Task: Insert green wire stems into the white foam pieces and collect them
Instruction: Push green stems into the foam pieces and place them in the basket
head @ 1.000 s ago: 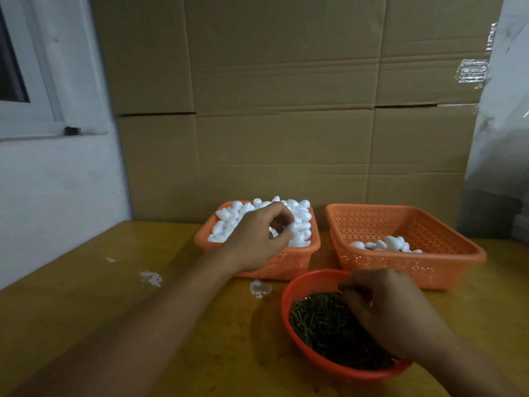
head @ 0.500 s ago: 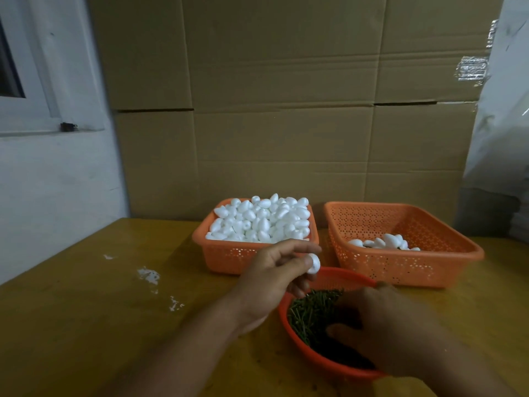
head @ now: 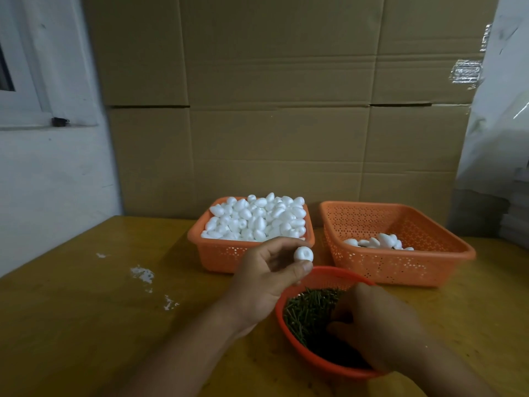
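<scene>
My left hand point(head: 267, 275) pinches one white foam piece point(head: 304, 254) between thumb and fingers, held just above the rim of the round orange bowl point(head: 323, 363). That bowl holds a heap of green wire stems point(head: 310, 310). My right hand point(head: 378, 328) reaches down into the stems with curled fingers; whether it holds a stem is hidden. Behind, the left orange basket point(head: 229, 257) is piled with foam pieces point(head: 257, 217). The right orange basket point(head: 400, 267) holds several finished pieces point(head: 378, 242).
A yellow wooden table point(head: 86, 325) carries everything, with white foam crumbs point(head: 143, 275) on its left part. Stacked cardboard boxes point(head: 286, 110) form a wall right behind the baskets. A white wall with a window frame point(head: 43, 116) stands to the left.
My left hand lifted one foam piece out of the left basket and brought it back over the bowl. My right hand stayed in the stems, shifting slightly lower.
</scene>
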A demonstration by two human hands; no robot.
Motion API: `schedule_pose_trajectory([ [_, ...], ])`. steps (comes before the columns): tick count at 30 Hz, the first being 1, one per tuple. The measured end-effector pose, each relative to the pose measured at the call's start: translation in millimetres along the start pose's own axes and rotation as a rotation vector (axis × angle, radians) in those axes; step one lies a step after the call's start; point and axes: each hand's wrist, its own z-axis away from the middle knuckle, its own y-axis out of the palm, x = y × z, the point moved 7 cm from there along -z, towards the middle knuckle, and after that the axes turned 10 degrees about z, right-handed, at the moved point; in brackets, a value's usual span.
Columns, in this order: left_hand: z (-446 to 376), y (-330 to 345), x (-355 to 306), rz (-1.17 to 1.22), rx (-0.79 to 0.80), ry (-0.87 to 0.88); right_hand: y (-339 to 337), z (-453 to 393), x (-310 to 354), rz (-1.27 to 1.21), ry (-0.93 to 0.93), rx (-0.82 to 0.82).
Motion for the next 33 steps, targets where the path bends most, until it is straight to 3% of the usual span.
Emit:
schedule_pose_trajectory([
  [9,1.1,1.5,0.6,0.148,-0.037,-0.087,-6.6,-2.2,3.2,-0.083,-0.076,-0.103],
  [15,2.1,4.4,-0.1,0.306,-0.013,-0.171,-23.6,2.8,5.3,-0.251,-0.182,-0.258],
  [23,3.3,6.6,4.6,0.380,-0.019,-0.231,-49.6,15.4,4.9,-0.891,-0.199,-0.456],
  [26,4.6,7.4,5.5,0.363,-0.025,-0.249,-52.9,17.6,9.6,-1.130,-0.273,-0.444],
  [33,7.1,9.1,5.1,0.360,-0.039,-0.269,-48.1,18.0,14.4,-1.266,-0.332,-0.431],
])
